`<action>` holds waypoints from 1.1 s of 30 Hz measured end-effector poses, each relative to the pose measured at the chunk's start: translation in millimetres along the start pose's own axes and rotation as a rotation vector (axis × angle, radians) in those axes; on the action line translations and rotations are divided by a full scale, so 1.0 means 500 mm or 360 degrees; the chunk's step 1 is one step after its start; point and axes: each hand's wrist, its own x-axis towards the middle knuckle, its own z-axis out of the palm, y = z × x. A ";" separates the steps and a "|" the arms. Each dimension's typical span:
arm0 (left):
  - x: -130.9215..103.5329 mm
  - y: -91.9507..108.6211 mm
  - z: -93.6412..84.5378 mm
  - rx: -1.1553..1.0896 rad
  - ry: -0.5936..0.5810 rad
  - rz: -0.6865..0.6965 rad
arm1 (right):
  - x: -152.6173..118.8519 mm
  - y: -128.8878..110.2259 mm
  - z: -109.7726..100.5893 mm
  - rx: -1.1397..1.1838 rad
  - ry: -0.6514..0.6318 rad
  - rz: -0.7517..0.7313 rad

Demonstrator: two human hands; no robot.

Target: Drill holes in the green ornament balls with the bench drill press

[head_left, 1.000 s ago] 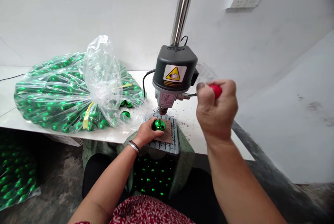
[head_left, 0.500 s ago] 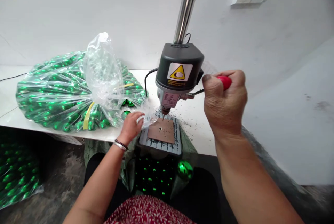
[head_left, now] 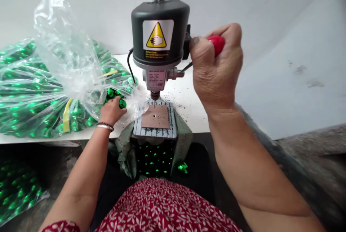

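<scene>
My left hand [head_left: 111,111] is closed around a shiny green ball [head_left: 122,103] at the torn opening of a clear plastic bag [head_left: 58,91] full of such balls. To the right, my right hand [head_left: 219,68] grips the red knob [head_left: 217,44] on the lever of a small drill press [head_left: 160,37]. Its thin bit points down over a brown square board [head_left: 159,116] with a small hole. That board lies on the grey slotted base [head_left: 137,127], with nothing on the hole.
Dark shavings lie on the white table [head_left: 189,116] around the base. Green cloth [head_left: 181,127] hangs below the base, over several green balls [head_left: 155,160]. Another bag of green balls [head_left: 20,188] sits at lower left. A black cable [head_left: 130,67] runs beside the drill.
My left hand has moved left to the bag's opening and now holds a green ball. My right hand stays on the lever knob. The head view has shifted closer to the drill.
</scene>
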 end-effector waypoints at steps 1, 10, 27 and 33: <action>-0.013 0.001 -0.004 -0.0093 0.0092 0.0017 | 0.001 -0.003 0.000 -0.0013 -0.0007 0.0014; -0.188 0.033 -0.029 -0.1106 0.0116 0.1011 | -0.001 0.011 0.003 -0.0107 -0.0025 -0.0135; -0.288 0.203 0.158 0.0129 -0.1261 0.1147 | -0.003 0.062 0.011 0.0039 0.0033 -0.0322; -0.246 0.106 0.064 -0.1458 -0.1119 0.0926 | -0.006 0.072 0.018 0.0013 0.0072 -0.0275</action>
